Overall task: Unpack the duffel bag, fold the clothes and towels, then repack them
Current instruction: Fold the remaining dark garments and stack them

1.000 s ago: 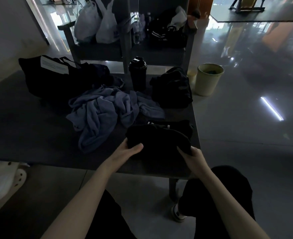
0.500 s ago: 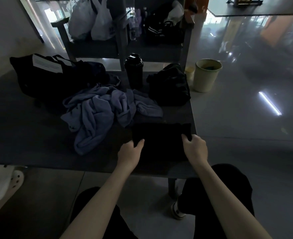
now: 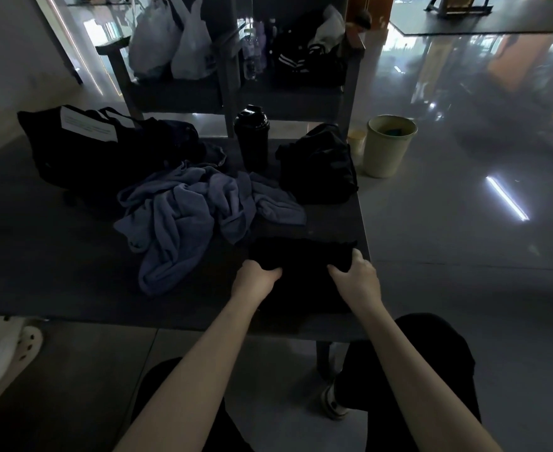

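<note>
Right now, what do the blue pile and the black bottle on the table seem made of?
The blue pile: soft matte cloth, likely terry towelling, from its limp, fuzzy folds. The black bottle: probably hard plastic, smooth with a faint sheen, though dim light leaves that open.

We see a blue towel (image 3: pixel 187 220) of soft, matt, nubbly cloth and a black garment (image 3: pixel 301 265) of dull cloth at the near right corner of the counter (image 3: pixel 56 272), itself dark and matt. The floor (image 3: pixel 464 239) is glossy; the shaker bottle (image 3: pixel 252 138) looks like smooth plastic.
</note>
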Motion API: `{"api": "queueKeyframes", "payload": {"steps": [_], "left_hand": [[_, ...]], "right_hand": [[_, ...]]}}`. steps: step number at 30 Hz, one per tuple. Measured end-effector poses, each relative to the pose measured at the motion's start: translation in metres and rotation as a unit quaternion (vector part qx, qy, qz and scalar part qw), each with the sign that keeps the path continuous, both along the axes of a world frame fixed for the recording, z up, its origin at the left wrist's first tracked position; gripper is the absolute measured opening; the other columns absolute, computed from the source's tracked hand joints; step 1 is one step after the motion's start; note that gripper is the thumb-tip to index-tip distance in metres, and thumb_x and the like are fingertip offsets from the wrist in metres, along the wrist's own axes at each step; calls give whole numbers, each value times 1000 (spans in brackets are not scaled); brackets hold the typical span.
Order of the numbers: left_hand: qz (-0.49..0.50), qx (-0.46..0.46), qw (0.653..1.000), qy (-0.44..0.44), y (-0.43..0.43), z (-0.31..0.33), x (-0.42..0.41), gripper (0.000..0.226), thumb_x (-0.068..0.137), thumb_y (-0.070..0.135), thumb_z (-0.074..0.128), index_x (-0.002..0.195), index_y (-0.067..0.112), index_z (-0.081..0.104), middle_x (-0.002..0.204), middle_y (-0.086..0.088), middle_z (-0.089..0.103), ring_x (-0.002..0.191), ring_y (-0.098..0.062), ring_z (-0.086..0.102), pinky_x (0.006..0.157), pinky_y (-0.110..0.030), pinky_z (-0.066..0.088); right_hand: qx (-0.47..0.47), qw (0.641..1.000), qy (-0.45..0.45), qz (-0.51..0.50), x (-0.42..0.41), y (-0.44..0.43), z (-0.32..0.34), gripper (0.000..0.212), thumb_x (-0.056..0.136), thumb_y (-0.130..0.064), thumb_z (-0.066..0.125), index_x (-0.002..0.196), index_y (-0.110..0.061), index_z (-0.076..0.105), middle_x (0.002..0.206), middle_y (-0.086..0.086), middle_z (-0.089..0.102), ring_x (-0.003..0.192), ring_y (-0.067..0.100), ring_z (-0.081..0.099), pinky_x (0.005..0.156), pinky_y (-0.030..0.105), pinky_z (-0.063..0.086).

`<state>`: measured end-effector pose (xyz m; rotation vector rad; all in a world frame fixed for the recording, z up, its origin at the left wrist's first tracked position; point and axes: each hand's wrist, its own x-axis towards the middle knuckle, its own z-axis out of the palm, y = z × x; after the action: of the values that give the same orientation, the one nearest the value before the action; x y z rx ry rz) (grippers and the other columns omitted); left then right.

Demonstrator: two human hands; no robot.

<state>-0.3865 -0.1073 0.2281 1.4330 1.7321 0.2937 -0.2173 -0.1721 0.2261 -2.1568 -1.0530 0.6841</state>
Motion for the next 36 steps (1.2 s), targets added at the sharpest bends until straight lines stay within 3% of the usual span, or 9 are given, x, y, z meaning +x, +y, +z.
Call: {"api": "queueKeyframes", "payload": {"steps": [4,6,11,15,17,25,28,33,36], "left_hand": [[-32,-7,999,24,-1,5,0,34,87,35,63,107,8,58,85,-3,58,87,-24,61,80,-33,52],[-26,-13,1000,-11,-1,7,-1,37,85,33,65,114,11,56,96,-6,62,92,-24,62,84,-34,53],[8,45,986,-162,-8,5,-4,56,85,17,65,137,18,43,122,-5,59,104,-22,57,87,-31,46],[-15,89,968,-234,-1,19,-10,50,86,5,63,130,22,47,109,6,58,104,-14,54,84,-23,41],[-42,98,964,-242,9,28,-11,43,86,1,63,120,23,49,100,9,59,101,-14,56,74,-16,42],[-105,126,959,-232,67,71,7,33,87,13,67,117,14,53,98,2,64,90,-13,61,71,-15,47],[-163,136,958,-194,98,95,22,36,86,11,67,119,14,52,104,-1,63,97,-15,62,78,-21,48],[-236,183,949,-100,150,122,58,47,84,13,68,127,15,50,109,-4,62,102,-18,60,92,-32,49],[-256,230,937,-60,186,129,83,46,81,16,69,123,17,52,107,-4,62,100,-19,61,90,-34,51]], "right_hand": [[29,994,101,0,0,-4,0,49,88,-19,60,135,-18,43,104,2,59,81,14,52,59,17,39],[57,993,106,1,-2,-8,0,48,90,-17,60,135,-18,42,105,2,60,80,11,52,56,11,37],[155,981,120,-4,-6,-9,3,48,88,-12,63,132,-16,45,103,-1,61,93,11,56,77,19,39],[213,939,266,-49,3,-7,7,57,81,-8,70,131,-19,45,106,2,63,95,17,63,76,26,50],[228,911,341,-48,11,-4,12,54,81,-9,71,127,-21,46,105,4,64,91,18,66,71,29,55],[204,888,408,-57,32,25,35,20,81,-5,68,101,-7,63,89,11,69,75,20,68,64,29,54],[201,877,429,-74,40,37,41,23,83,-10,66,104,-1,62,83,10,68,69,19,67,59,26,51],[207,855,469,-73,55,69,45,27,83,-19,67,106,-5,64,93,12,70,86,26,68,70,34,51],[224,851,471,-62,64,97,46,21,85,-15,65,103,-7,63,88,9,70,78,21,69,62,30,52]]}}
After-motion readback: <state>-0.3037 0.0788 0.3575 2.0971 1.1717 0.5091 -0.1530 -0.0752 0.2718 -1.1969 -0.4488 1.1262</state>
